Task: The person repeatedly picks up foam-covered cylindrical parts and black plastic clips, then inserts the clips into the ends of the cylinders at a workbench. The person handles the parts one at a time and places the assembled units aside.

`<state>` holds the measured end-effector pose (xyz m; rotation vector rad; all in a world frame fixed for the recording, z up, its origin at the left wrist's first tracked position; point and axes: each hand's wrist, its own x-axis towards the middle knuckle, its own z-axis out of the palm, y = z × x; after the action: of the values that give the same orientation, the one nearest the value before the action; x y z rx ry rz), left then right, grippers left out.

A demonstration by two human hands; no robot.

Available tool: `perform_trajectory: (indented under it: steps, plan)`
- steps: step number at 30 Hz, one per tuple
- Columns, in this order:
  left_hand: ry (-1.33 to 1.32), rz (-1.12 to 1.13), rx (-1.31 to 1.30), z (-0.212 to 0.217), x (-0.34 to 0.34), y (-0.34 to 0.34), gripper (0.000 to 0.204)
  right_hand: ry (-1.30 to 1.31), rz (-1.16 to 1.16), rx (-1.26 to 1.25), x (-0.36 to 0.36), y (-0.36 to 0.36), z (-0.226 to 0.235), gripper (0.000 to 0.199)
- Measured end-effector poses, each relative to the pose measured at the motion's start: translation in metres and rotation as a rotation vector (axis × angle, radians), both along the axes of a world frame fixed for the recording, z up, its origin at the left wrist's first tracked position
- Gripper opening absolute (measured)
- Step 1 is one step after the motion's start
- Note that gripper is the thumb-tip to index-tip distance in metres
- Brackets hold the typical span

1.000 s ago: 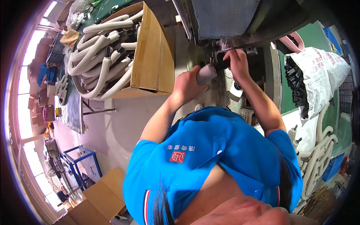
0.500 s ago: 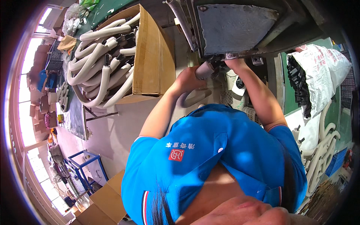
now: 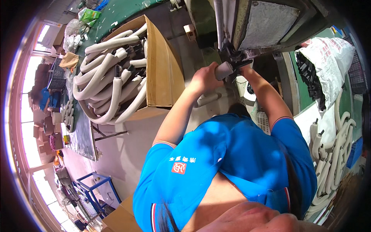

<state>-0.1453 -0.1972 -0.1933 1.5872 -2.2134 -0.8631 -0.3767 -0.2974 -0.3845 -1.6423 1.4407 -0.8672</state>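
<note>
My left hand point(image 3: 204, 79) is wrapped round a grey foam-covered tube point(image 3: 224, 71), its end facing the machine. Lower down, another grey foam-covered length point(image 3: 208, 99) shows beneath my left forearm; whether it belongs to the same tube I cannot tell. Close to the tube's end is a dark metal fitting point(image 3: 233, 58) under the machine point(image 3: 270, 23). My right hand point(image 3: 247, 72) is at the fitting's right side, fingers curled and partly hidden, against a black part I cannot make out.
A cardboard box point(image 3: 164, 65) full of bent foam-covered tubes point(image 3: 104, 77) stands at the left on a green table. To the right are a white sack point(image 3: 334, 58) with black pieces point(image 3: 309, 77) and a pile of more tubes point(image 3: 328, 170). A blue metal frame point(image 3: 96, 185) stands lower left.
Both hands appear slightly further right in the picture, as the whole view has shifted. The tube's end is now tilted toward the metal fitting, which shows more fully.
</note>
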Motion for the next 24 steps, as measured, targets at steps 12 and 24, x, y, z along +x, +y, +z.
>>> perform_trajectory:
  steps: [12, 24]
  plan:
    - [-0.029, 0.110, 0.072, -0.022, 0.040, 0.043, 0.050, -0.494, -0.101, 0.189, -0.011, -0.006, -0.050, 0.035]
    - [-0.053, 0.064, 0.109, -0.006, 0.039, 0.038, 0.060, -0.820, -0.281, 0.292, -0.008, 0.049, 0.136, 0.021]
